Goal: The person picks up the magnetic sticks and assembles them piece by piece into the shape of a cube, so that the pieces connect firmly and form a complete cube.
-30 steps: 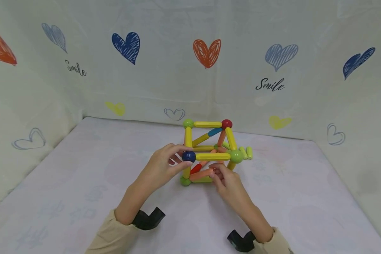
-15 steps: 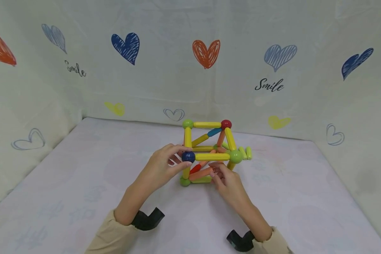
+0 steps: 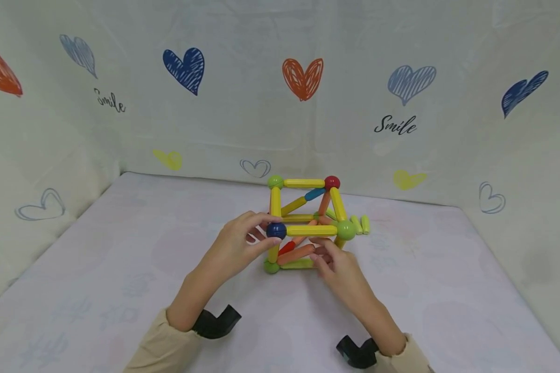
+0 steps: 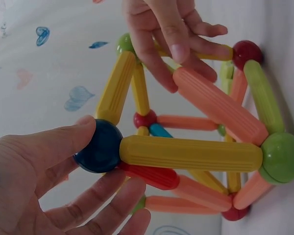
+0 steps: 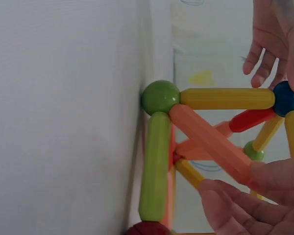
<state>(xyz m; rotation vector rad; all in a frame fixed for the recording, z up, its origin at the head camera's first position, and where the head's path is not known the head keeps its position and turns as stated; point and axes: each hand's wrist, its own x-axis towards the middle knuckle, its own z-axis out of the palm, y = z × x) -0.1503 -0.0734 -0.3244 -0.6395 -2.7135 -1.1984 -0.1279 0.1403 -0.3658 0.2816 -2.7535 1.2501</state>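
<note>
A frame of magnetic building sticks and balls stands on the table, mostly yellow above. With thumb and fingers my left hand (image 3: 233,246) grips the dark blue ball (image 3: 276,230) at its near upper left corner. An orange stick (image 3: 296,254) slants up rightward from the lower green ball (image 3: 271,267); the right wrist view shows this orange stick (image 5: 213,142) joined to that ball (image 5: 160,97). My right hand (image 3: 343,272) is at the stick's free end, fingers spread rather than closed. In the right wrist view its thumb (image 5: 274,172) overlaps that end, possibly touching.
Two short light green sticks (image 3: 365,225) lie just right of the frame. A red ball (image 3: 332,183) and a green ball (image 3: 276,182) form its far upper corners. Behind the white table (image 3: 121,269) hangs a white cloth with printed hearts (image 3: 302,79).
My right hand has shifted slightly right and its fingers have loosened, baring the end of the orange stick. The stick keeps its slant; my left hand stays on the blue ball.
</note>
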